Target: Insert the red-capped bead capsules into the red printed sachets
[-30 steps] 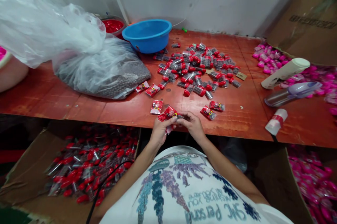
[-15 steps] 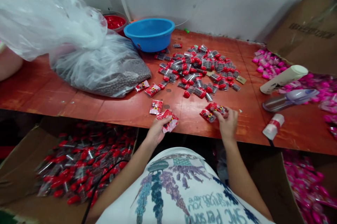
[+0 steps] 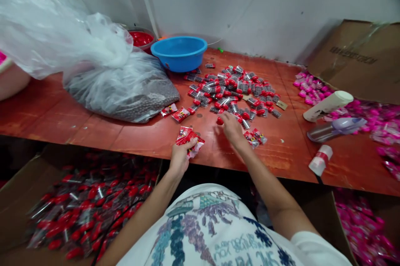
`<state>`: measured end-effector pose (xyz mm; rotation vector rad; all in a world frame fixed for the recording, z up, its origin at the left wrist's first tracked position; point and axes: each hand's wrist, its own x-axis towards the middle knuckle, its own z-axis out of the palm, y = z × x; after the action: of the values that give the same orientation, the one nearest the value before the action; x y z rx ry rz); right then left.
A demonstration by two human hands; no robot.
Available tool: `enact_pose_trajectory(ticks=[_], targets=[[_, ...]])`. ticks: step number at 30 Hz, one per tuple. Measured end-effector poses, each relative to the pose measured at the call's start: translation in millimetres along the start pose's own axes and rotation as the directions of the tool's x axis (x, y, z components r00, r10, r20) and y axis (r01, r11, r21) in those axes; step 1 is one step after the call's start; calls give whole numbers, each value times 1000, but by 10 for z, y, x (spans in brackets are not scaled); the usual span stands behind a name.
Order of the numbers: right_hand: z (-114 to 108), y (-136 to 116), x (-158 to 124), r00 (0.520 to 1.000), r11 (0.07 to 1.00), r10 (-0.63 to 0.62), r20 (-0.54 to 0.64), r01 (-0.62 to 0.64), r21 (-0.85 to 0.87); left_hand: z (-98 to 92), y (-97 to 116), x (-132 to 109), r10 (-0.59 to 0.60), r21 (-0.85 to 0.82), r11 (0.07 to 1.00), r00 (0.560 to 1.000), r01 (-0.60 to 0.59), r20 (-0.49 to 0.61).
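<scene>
My left hand [image 3: 180, 155] is closed on a small stack of red printed wrappers [image 3: 189, 140] at the near edge of the red-brown table [image 3: 93, 128]. My right hand [image 3: 230, 126] reaches over the table to the near side of a pile of small clear tubes with red caps [image 3: 234, 89]; its fingertips touch a red-capped tube [image 3: 220, 120], and I cannot see a firm grip. Two wrapped tubes [image 3: 255, 137] lie just right of that hand. Two more red wrapped pieces [image 3: 175, 112] lie by the plastic bag.
A big clear plastic bag [image 3: 93, 70] of dark pellets fills the left of the table. A blue basin [image 3: 179, 52] and a red-filled bowl [image 3: 140, 38] stand at the back. Pink pieces [image 3: 312, 91], a white bottle [image 3: 326, 105] and cardboard boxes lie right. A carton of finished tubes [image 3: 84, 207] sits below left.
My right hand has left the wrapped tubes at the right and moved left and forward to the tube pile. My left hand keeps the wrappers. The view has tilted slightly.
</scene>
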<state>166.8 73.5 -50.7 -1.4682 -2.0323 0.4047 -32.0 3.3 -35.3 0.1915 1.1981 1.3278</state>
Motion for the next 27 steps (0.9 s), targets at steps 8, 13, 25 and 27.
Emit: enact_pose_trajectory(ticks=[8,13,25,27], targets=[[95,-51,-82,981,973,-52,189,93,-213,2,83,76,-134,-157,979,991,133,1],[136,-539,-570,990,899,103,98,-135,417,29,96,119,-189,-231,954,982,188,16],[69,-844,-777,955,705,268,126,-284,650,181,102,68,-185,-296,939,983,178,3],[66,-843,-779,943,649,290,161,-317,691,174,94,48,-157,-272,950,988,154,13]])
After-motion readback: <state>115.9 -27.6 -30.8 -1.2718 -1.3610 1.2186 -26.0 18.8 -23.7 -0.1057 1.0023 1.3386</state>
